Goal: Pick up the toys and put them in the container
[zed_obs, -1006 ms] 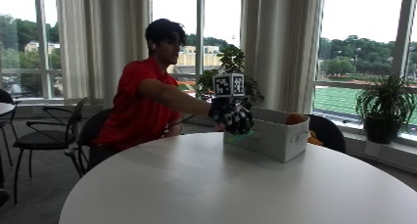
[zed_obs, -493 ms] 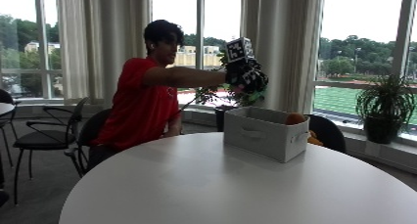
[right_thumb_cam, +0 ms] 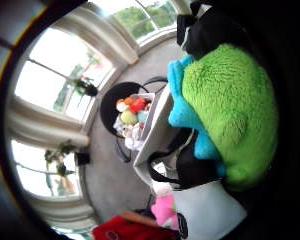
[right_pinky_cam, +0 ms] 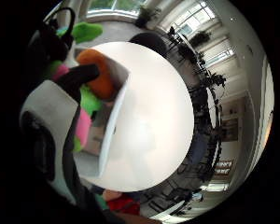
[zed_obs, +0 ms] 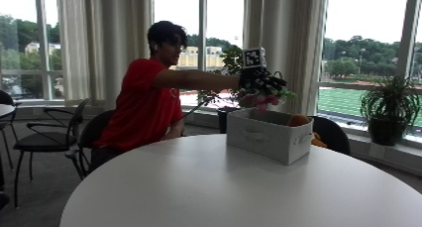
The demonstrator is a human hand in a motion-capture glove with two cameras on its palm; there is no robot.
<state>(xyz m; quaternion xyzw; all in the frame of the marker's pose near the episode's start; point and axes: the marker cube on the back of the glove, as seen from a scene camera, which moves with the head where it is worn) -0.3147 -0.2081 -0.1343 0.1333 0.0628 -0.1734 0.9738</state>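
Right hand (zed_obs: pixel 261 83), black glove, held out at arm's length above the container (zed_obs: pixel 269 135). Fingers curled down around a soft toy (zed_obs: pixel 267 97), green, blue and pink plush; toy hangs from the hand just over the container's open top, not touching it as far as the outside view shows.

Thumb-side palm view: the toy's green plush body (right_thumb_cam: pixel 225 107) fills the space next to the palm, with a blue part along its edge. A pink part (right_thumb_cam: pixel 163 210) shows past the white plastic of the hand.

Little-finger-side palm view: one gloved finger (right_pinky_cam: pixel 79 77) lies across pink and green plush. Directly beneath the hand, inside the container, an orange toy (right_pinky_cam: pixel 99 74) rests against the white wall (right_pinky_cam: pixel 113 126).

Outside view: the orange toy (zed_obs: pixel 298 120) peeks over the container's rim on the side away from the person's body.

The container is a white fabric box standing on the round white surface (zed_obs: pixel 217 187), near the edge farthest from the camera.

Beyond the container from the hand, a dark chair (right_thumb_cam: pixel 121 107) carries a heap of more toys (right_thumb_cam: pixel 131 117), red, orange, green and pale.

Other hand hidden; cannot tell its state.
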